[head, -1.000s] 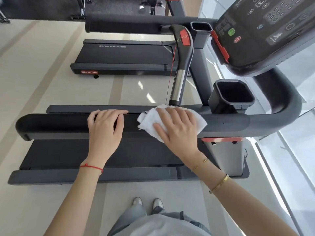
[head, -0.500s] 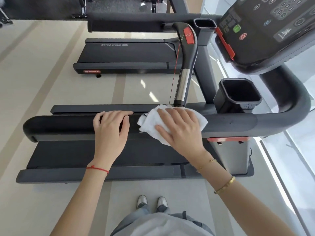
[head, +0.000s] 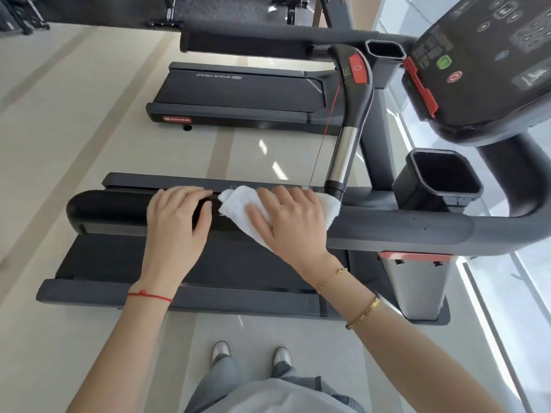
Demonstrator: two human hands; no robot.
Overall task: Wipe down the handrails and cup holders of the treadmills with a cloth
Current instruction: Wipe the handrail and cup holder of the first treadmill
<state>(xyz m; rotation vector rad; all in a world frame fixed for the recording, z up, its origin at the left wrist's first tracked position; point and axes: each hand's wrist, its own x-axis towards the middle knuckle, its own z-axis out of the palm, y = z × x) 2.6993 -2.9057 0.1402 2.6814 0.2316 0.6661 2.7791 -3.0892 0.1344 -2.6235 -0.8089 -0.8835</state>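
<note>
The near treadmill's dark handrail (head: 402, 228) runs left to right across the middle of the view. My right hand (head: 292, 222) presses a white cloth (head: 238, 201) onto the top of it with fingers spread, just left of the base of the chrome centre grip (head: 343, 156). Close to the cloth's left corner, my left hand (head: 176, 216) rests on the rail with its fingers laid over the top. A black cup holder (head: 438, 177) stands right of the grip. A second cup holder (head: 384, 52) and the far handrail (head: 238, 43) lie behind.
The console (head: 492, 55) with its red clip juts out at upper right above the rail's bend. A thin red safety cord (head: 325, 129) hangs beside the centre grip. The belt deck (head: 238, 263) is under the rail, a neighbouring treadmill (head: 238, 93) beyond, and glass at the right.
Both hands have slid a little to the left along the rail, the right one taking the cloth with it. The view has also shifted.
</note>
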